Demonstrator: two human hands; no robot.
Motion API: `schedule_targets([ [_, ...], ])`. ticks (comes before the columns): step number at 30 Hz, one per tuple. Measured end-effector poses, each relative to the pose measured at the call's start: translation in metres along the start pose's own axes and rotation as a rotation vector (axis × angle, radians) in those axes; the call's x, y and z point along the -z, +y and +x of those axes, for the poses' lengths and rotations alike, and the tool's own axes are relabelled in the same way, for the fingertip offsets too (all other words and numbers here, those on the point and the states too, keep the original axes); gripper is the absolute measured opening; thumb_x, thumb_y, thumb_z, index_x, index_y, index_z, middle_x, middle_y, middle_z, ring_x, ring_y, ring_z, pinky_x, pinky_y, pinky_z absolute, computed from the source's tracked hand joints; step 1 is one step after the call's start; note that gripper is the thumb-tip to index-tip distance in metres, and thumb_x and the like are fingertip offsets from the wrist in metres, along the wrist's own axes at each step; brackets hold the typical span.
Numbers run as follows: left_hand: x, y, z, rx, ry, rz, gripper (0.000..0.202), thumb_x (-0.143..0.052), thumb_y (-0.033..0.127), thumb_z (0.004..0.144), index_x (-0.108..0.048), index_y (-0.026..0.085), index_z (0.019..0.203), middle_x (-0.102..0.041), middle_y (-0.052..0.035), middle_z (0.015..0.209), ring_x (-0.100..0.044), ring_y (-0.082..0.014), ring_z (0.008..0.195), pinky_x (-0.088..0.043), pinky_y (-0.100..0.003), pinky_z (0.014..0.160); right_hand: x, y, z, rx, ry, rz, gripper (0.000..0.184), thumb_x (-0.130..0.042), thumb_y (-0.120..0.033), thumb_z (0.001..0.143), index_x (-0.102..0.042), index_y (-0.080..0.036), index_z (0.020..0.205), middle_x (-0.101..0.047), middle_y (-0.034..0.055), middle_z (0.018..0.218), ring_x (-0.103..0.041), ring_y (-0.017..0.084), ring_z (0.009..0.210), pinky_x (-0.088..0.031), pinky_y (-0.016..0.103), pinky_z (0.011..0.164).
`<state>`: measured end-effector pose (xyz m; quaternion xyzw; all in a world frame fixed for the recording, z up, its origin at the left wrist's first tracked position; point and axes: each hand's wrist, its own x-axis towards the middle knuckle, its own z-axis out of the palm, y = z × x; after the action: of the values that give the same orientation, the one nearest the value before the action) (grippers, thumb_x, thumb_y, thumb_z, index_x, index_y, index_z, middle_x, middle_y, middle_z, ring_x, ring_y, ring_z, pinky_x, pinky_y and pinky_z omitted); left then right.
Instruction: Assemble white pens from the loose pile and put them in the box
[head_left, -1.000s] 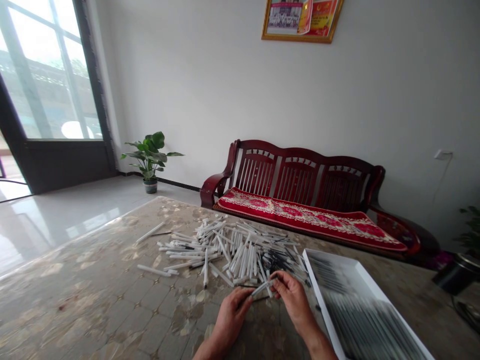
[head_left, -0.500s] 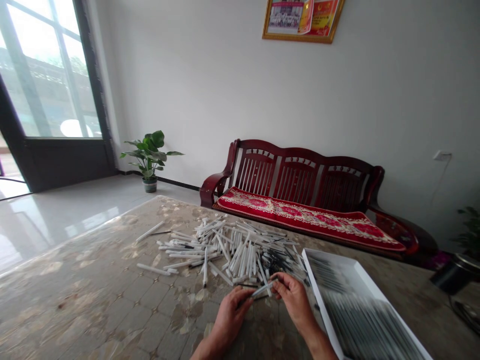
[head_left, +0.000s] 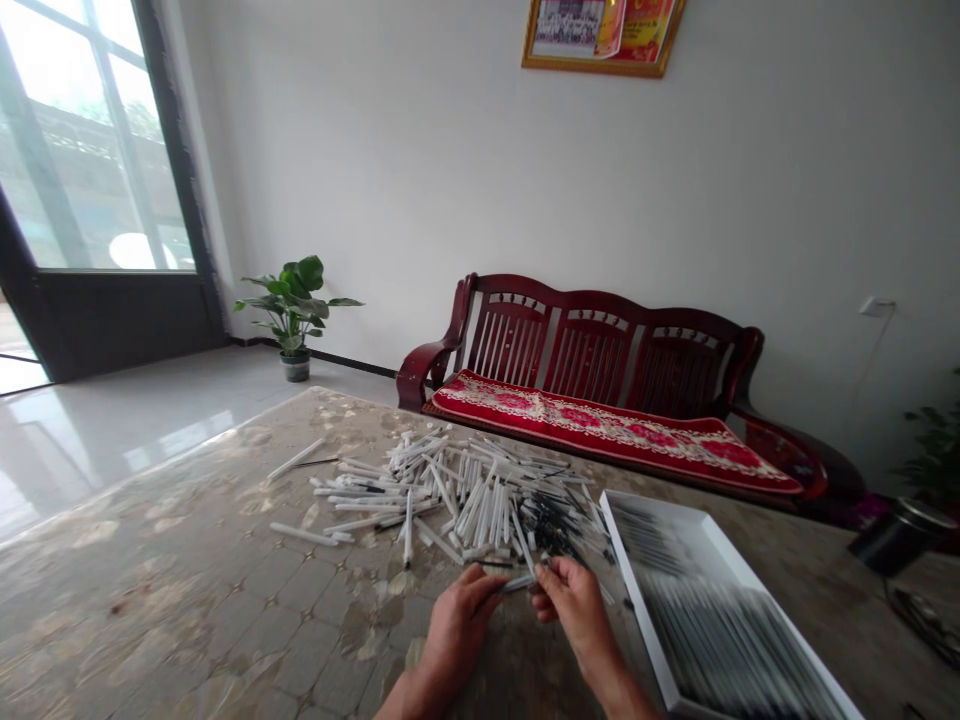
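Note:
My left hand (head_left: pixel 459 622) is closed, its thumb and forefinger pinching one end of a pale pen (head_left: pixel 517 583). The other end of that pen lies in the closed fingertips of my right hand (head_left: pixel 579 605). Just beyond my fingers spreads a pile of white pen barrels (head_left: pixel 487 510), with black pen parts (head_left: pixel 555 520) heaped on its right side. To the right of my right hand is a white box (head_left: pixel 652 640) filled with rows of slim, dark-cored pens (head_left: pixel 750 640), which look blurred.
A patterned cloth (head_left: pixel 225 620) covers the table. One loose white barrel (head_left: pixel 296 460) lies left of the pile. At the right edge stands a dark cylinder (head_left: pixel 896 540) with a cable near it. Behind the table is a red wooden bench (head_left: pixel 592 345); a potted plant (head_left: pixel 295 310) stands left.
Both hands have come slightly closer together, and less of the pen shows between them. My right hand has dropped a little and moved left. The camera view has shifted slightly.

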<state>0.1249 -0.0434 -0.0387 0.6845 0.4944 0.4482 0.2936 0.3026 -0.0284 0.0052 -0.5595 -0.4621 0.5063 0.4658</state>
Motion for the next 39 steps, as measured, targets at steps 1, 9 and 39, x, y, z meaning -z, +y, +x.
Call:
schedule_targets([
  [1, 0.000, 0.001, -0.001, -0.029, 0.018, 0.037, 0.022, -0.056, 0.030, 0.087, -0.077, 0.028, 0.093, -0.066, -0.0031, 0.077, -0.064, -0.0161, 0.071, -0.047, -0.020, 0.067, -0.001, 0.000, -0.002, -0.030, 0.011, 0.012, 0.054, -0.075, -0.067, 0.053, -0.063, -0.017, 0.069, -0.066, 0.0020, 0.059, -0.061, 0.017, 0.052, -0.047, 0.025, 0.043],
  [9, -0.002, 0.000, -0.004, -0.170, 0.094, 0.134, 0.021, -0.053, 0.029, 0.089, -0.072, 0.028, 0.096, -0.067, -0.0015, 0.080, -0.065, -0.0140, 0.071, -0.049, -0.019, 0.065, -0.005, -0.004, -0.017, -0.048, -0.005, 0.255, 0.044, -0.079, -0.058, 0.058, -0.063, -0.021, 0.075, -0.066, -0.0013, 0.067, -0.062, 0.016, 0.061, -0.049, 0.025, 0.054],
  [39, -0.002, -0.013, 0.008, 0.285, -0.015, -0.446, 0.049, -0.061, 0.061, 0.073, -0.066, 0.022, 0.102, -0.068, -0.0009, 0.075, -0.062, -0.0176, 0.062, -0.049, -0.027, 0.058, 0.194, -0.007, 0.085, 0.092, 0.697, 0.278, 0.035, -0.080, -0.033, 0.053, -0.054, -0.017, 0.071, -0.065, -0.0006, 0.055, -0.070, 0.020, 0.056, -0.056, 0.024, 0.046],
])
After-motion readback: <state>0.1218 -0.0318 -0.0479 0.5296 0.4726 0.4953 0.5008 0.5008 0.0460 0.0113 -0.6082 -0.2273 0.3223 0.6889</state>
